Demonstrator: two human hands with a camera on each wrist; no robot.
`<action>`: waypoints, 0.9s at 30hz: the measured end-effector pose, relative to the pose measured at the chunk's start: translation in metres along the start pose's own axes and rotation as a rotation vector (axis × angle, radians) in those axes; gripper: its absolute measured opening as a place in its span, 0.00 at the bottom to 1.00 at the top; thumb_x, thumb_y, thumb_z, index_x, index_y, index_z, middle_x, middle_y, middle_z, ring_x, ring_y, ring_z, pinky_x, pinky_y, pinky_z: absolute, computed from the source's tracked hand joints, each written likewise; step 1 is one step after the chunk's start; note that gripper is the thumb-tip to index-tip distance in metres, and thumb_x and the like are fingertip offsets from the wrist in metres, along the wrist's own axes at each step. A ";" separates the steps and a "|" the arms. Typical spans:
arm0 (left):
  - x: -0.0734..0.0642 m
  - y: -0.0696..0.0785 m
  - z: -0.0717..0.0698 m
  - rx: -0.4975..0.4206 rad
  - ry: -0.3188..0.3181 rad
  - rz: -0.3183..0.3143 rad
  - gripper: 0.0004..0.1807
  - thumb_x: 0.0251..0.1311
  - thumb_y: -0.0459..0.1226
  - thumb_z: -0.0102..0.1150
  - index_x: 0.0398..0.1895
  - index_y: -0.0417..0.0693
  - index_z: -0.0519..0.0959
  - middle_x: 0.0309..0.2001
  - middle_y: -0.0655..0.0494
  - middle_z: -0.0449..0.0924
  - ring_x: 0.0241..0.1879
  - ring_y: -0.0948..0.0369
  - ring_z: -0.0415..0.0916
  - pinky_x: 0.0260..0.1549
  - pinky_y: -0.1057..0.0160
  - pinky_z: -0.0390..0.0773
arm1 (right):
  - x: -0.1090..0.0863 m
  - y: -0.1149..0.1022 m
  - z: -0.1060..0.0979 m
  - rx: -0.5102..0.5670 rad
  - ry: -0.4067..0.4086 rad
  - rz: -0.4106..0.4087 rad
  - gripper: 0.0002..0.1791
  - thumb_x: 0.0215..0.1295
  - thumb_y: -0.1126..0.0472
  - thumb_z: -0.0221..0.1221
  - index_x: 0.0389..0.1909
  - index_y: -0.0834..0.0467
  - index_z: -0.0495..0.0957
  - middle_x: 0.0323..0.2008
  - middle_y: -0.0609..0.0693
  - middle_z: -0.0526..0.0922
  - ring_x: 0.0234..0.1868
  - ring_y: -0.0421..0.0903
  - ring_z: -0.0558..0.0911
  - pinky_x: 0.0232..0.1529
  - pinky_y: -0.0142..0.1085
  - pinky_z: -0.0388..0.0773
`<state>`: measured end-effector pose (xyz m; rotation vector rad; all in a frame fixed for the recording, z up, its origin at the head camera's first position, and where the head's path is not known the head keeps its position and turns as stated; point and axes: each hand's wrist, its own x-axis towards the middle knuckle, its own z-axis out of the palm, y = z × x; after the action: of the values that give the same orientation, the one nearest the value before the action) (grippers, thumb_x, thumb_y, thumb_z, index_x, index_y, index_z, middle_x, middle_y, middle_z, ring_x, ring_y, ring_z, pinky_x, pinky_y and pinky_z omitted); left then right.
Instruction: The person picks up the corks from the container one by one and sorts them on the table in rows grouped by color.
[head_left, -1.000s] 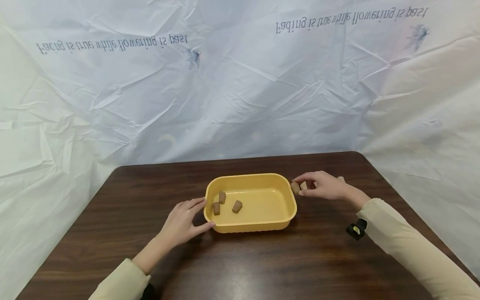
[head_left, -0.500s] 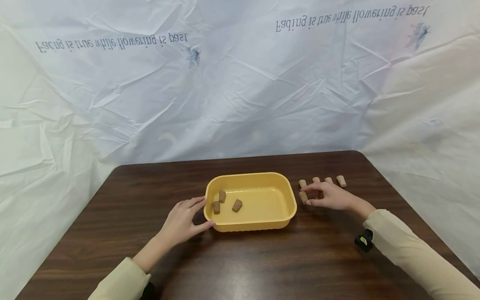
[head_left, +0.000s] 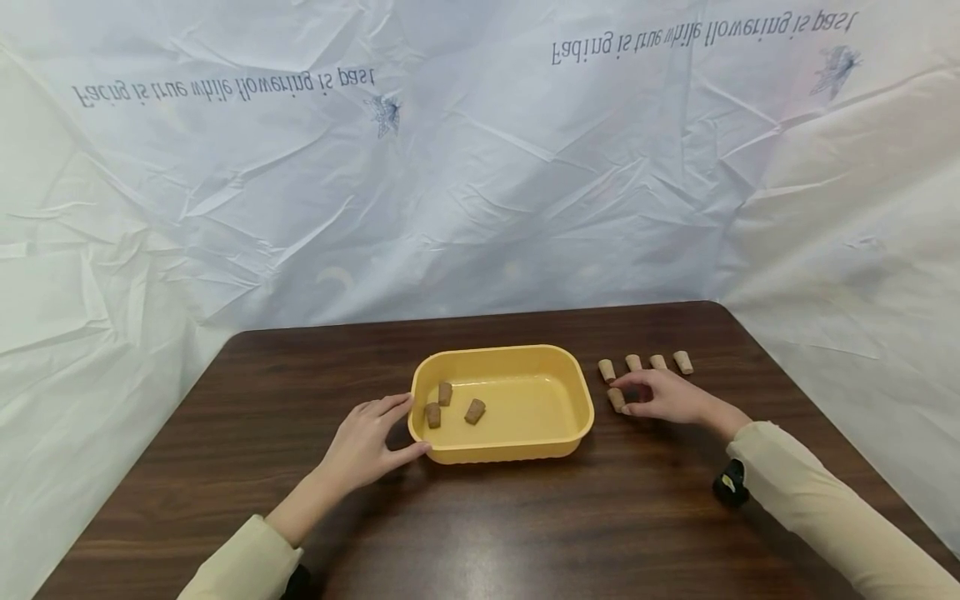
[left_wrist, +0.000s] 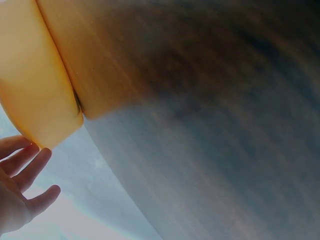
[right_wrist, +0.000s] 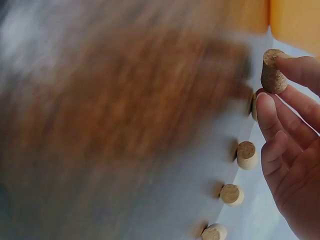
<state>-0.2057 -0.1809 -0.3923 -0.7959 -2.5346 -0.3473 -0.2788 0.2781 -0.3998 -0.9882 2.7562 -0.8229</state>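
A yellow plastic basin [head_left: 498, 450] sits mid-table with 3 brown cork stoppers [head_left: 474, 411] lying in its left part. My left hand [head_left: 363, 440] rests at the basin's left end, fingertips on the left rim and thumb at the front corner, the fingers fairly straight. To the right of the basin, my right hand [head_left: 669, 397] pinches a tapered cork stopper [right_wrist: 274, 75] between thumb and fingers. That cork is close over the table, just in front of the leftmost cork [head_left: 607, 371] of a row of several paler corks.
The row of corks runs rightward along the table's back right, ending with a cork [head_left: 682, 362] near the right edge. Dark wooden table [head_left: 480, 533] surrounds the basin. A wrinkled white sheet [head_left: 480, 208] with printed lettering hangs behind and at both sides.
My right hand has moved with its cork from beside the basin's right rim rightward and nearer to me, uncovering the row of corks. The left hand and basin have stayed put.
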 end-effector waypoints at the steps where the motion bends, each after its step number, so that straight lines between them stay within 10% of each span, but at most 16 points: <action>1: 0.000 0.000 0.000 -0.001 0.000 0.000 0.39 0.45 0.60 0.57 0.52 0.39 0.74 0.50 0.49 0.72 0.48 0.51 0.70 0.48 0.47 0.65 | 0.000 0.001 0.000 0.000 0.000 0.000 0.23 0.57 0.54 0.59 0.51 0.62 0.72 0.36 0.45 0.75 0.22 0.38 0.70 0.23 0.32 0.69; 27: 0.000 0.000 0.001 0.008 0.010 0.011 0.38 0.44 0.60 0.58 0.51 0.39 0.74 0.50 0.50 0.73 0.48 0.52 0.70 0.48 0.48 0.65 | -0.004 0.000 0.000 0.004 -0.029 -0.008 0.23 0.56 0.58 0.59 0.52 0.65 0.71 0.46 0.54 0.74 0.27 0.38 0.71 0.27 0.33 0.71</action>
<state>-0.2060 -0.1812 -0.3931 -0.8029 -2.5197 -0.3369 -0.2756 0.2802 -0.3999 -1.0030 2.7273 -0.8085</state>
